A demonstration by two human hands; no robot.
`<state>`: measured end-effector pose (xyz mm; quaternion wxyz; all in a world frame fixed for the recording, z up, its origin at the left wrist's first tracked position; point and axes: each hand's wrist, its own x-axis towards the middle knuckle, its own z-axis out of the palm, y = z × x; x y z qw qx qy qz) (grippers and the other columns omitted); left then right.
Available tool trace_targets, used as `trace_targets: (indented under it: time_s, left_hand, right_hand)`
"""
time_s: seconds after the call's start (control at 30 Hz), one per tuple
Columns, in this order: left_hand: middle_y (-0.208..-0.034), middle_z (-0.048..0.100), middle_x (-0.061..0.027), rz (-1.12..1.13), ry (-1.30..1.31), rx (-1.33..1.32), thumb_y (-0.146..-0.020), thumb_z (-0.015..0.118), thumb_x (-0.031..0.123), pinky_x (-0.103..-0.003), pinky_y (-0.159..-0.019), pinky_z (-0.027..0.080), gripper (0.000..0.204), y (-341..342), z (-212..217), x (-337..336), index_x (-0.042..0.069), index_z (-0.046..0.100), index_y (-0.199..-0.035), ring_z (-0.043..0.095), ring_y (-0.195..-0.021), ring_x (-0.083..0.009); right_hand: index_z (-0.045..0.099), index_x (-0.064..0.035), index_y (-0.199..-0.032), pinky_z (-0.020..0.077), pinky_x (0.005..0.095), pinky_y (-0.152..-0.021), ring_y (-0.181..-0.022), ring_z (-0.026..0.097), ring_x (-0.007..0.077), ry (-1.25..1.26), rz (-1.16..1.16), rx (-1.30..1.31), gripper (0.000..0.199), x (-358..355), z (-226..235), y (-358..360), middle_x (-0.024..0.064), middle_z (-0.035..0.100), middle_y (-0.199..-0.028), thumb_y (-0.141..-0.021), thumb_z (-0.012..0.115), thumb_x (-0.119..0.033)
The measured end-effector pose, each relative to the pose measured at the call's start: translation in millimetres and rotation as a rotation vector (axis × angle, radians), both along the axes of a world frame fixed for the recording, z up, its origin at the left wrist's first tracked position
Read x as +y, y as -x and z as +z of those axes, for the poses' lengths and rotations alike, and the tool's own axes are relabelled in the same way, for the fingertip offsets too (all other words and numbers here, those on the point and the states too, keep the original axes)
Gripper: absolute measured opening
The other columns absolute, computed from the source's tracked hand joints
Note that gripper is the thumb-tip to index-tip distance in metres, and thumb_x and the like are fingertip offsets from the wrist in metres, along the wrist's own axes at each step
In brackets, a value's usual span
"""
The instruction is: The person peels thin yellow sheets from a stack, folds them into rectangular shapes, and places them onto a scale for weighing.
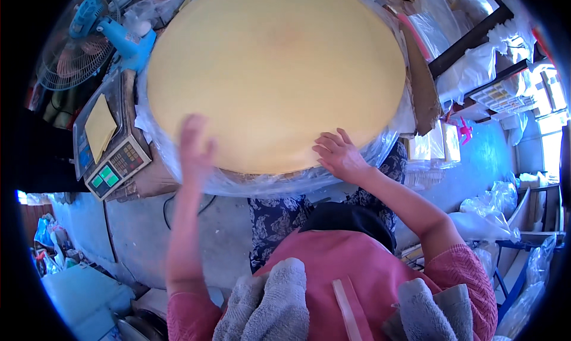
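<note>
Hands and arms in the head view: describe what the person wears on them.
Both hands, left hand and right hand, are bare, with no gloves, and no rings or watch can be made out. The forearms are uncovered. Short pink knitted sleeves end near the elbows. The left hand looks motion-blurred.

A cardboard-covered bench (148, 177) carries the round yellow disc (273, 73) on clear plastic sheet (262, 183) under both hands, and a weighing scale (110, 156) left of the left hand (196, 151).
</note>
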<state>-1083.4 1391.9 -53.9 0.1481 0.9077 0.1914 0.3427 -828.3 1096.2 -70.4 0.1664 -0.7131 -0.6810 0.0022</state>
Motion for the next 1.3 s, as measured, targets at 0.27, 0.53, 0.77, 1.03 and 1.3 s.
trace_targets:
  time_s: [0.27,0.53,0.77,1.03,1.3]
  left_hand:
    - [-0.132,0.053,-0.014,-0.244,0.094,0.183,-0.079,0.071,0.011,-0.047,-0.108,0.036,0.038,-56,-39,-124,0.004,0.063,-0.115,0.046,-0.128,-0.0332]
    - [-0.128,0.055,-0.014,-0.204,0.046,0.24,-0.077,0.073,0.015,-0.047,-0.104,0.038,0.039,-68,-24,-147,0.003,0.063,-0.113,0.049,-0.124,-0.0329]
    - [-0.095,0.063,-0.0055,-0.152,-0.096,0.191,-0.072,0.071,0.011,-0.039,-0.077,0.05,0.028,-86,-20,-139,0.007,0.064,-0.099,0.061,-0.09,-0.0252]
    - [-0.087,0.065,-0.0062,-0.244,-0.233,0.263,-0.076,0.065,0.007,-0.033,-0.065,0.054,0.016,-93,0,-130,0.006,0.065,-0.092,0.065,-0.081,-0.0218]
    - [-0.093,0.068,-0.0112,-0.23,-0.264,0.214,-0.077,0.063,0.006,-0.033,-0.063,0.058,0.023,-87,0,-134,0.001,0.063,-0.1,0.07,-0.08,-0.0236]
  right_hand:
    - [0.063,-0.0047,-0.102,0.0305,0.0649,-0.107,-0.119,0.055,0.0331,-0.044,0.145,-0.338,0.024,4,-23,2,0.0109,0.06,-0.115,-0.081,0.062,-0.015]
    - [0.061,-0.0077,-0.091,0.0346,0.0583,-0.107,-0.106,0.061,0.0258,-0.026,0.155,-0.218,0.016,10,-5,-8,0.0071,0.063,-0.098,-0.077,0.063,-0.014]
    - [0.063,-0.0086,-0.092,0.0368,0.0487,-0.105,-0.088,0.062,0.0237,-0.25,0.055,-0.072,0.015,23,13,9,0.0065,0.06,-0.086,-0.08,0.062,-0.017]
    - [0.065,-0.0131,-0.09,0.0391,0.0459,-0.101,-0.086,0.063,0.0223,-0.14,0.119,-0.145,0.012,42,23,3,0.0037,0.06,-0.082,-0.08,0.058,-0.011]
    - [0.067,-0.0149,-0.089,0.049,0.0408,-0.084,-0.075,0.064,0.0254,-0.101,0.217,-0.028,0.021,58,28,-15,0.0059,0.062,-0.083,-0.073,0.06,-0.005]
